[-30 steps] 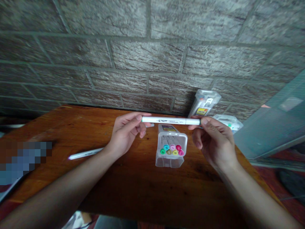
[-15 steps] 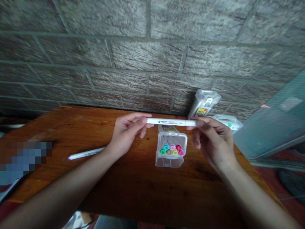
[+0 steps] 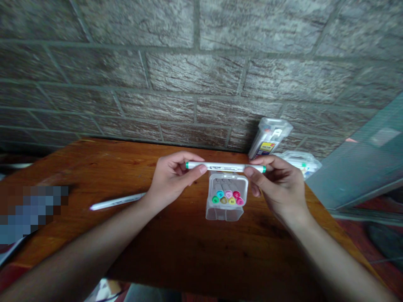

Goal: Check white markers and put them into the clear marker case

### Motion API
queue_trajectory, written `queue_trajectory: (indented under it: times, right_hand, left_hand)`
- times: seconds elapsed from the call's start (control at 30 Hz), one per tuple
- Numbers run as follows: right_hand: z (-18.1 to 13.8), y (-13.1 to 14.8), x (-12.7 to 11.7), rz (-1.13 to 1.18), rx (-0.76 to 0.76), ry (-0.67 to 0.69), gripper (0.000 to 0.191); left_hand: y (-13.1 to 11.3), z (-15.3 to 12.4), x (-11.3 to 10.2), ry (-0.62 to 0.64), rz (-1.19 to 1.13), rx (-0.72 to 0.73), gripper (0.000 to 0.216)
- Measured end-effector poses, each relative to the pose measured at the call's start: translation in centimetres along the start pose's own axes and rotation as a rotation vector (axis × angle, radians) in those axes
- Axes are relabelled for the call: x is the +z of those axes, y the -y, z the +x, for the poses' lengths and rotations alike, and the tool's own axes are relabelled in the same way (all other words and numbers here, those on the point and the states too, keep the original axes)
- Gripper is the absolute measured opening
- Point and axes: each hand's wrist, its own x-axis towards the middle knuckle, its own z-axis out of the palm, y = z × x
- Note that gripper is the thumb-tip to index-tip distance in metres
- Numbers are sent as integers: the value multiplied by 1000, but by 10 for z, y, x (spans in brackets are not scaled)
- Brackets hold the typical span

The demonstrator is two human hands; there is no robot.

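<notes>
The surface (image 3: pixel 195 256) is brown wood. Near its middle, toward 12 o'clock, sits an open see-through box (image 3: pixel 224 213). A white pen (image 3: pixel 115 202) lies at 9 o'clock. One clear box (image 3: pixel 267 147) stands at 1 o'clock, another clear box (image 3: pixel 311 161) at 2.

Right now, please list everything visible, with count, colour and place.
held marker: one, white, green ends, between hands
loose marker: one, white, table's left
open case: one, clear, table middle
case markers: seven ends, mixed colours, open case
back case: one, clear, near wall
right case: one, clear, table's right
table: one, brown, centre
wall: one, grey, behind
panel: one, greyish, far right
dark item: one, black, right floor
pale items: uncounted, white, lower left
left hand: one, marker's left end
right hand: one, marker's right end
</notes>
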Motion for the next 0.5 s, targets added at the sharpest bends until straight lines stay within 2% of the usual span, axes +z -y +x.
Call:
queue_trajectory:
  times: [0.23,0.5]
  right_hand:
    - [0,2,2,-24,-12,6,26]
    - [0,0,-3,-38,8,23,23]
  left_hand:
    - [-4,0,4,2,45,36,12]
    - [4,-1,-2,25,-25,-5,13]
